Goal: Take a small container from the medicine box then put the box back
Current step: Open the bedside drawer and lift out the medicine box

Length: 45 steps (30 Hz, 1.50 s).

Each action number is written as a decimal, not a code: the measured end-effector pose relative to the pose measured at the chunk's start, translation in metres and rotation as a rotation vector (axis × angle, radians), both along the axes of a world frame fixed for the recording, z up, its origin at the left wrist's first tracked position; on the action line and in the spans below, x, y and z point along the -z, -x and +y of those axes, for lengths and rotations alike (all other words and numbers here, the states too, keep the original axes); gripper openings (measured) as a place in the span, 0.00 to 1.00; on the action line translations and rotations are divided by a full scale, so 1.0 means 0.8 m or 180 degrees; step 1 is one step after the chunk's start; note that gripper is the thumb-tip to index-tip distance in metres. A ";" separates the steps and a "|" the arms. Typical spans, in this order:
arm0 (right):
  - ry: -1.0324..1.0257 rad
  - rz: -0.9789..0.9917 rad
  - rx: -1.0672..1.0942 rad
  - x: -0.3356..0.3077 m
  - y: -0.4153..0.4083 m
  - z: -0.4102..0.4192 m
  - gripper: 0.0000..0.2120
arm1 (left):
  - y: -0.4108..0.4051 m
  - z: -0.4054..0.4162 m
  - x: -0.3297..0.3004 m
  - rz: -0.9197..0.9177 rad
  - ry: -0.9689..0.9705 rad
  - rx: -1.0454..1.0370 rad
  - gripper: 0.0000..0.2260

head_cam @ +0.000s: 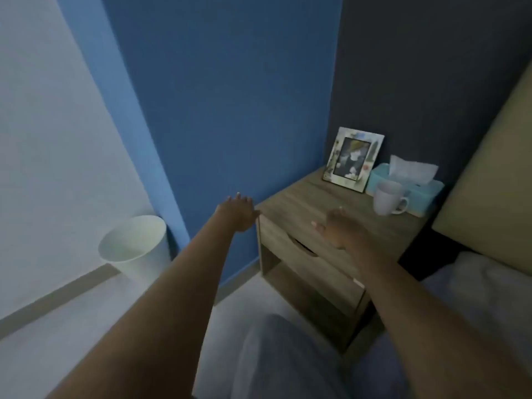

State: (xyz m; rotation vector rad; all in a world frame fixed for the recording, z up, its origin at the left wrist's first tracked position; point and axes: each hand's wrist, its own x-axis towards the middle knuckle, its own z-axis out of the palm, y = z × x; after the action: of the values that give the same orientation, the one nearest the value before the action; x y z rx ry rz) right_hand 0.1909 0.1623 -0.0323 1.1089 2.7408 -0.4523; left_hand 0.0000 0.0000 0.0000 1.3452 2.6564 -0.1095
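A: Over the wood-grain bedside cabinet (331, 203), both hands hover, left hand (239, 213) and right hand (341, 227), fingers spread, holding nothing.

B: The medicine box?

A: Not visible; maybe inside the closed cutout-handled drawer (305, 254). Probably light and rigid; grip its sides.

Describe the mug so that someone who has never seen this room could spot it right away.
Find the wooden nightstand between the blue wall and the bed. At its back right stand a picture frame and a light blue tissue box. The mug stands just in front of that box: plain white, handle to the right, the only cup there.
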 end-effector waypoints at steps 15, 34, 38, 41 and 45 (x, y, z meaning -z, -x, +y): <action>-0.0557 0.0462 0.0241 0.206 0.005 0.100 0.28 | -0.022 0.127 0.301 -0.2820 -0.2142 -0.1654 0.38; -0.0509 0.0621 0.0266 0.207 0.004 0.102 0.28 | -0.030 0.102 0.303 -0.3950 -0.2916 -0.1784 0.39; -0.0494 0.0628 0.0265 0.202 0.004 0.101 0.28 | -0.030 0.054 0.306 -0.3978 -0.2846 -0.1842 0.38; -0.0452 0.0626 0.0276 0.199 0.006 0.100 0.28 | -0.030 0.019 0.306 -0.3974 -0.2852 -0.1901 0.36; -0.0478 0.0595 0.0279 0.196 0.007 0.099 0.28 | -0.032 -0.019 0.306 -0.3990 -0.2920 -0.1945 0.34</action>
State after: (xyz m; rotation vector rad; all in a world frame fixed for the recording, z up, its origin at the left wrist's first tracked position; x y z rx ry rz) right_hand 0.1856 0.2413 -0.1890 1.2879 2.9384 -0.3845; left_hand 0.0255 -0.0151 -0.2449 0.2927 1.7622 1.5602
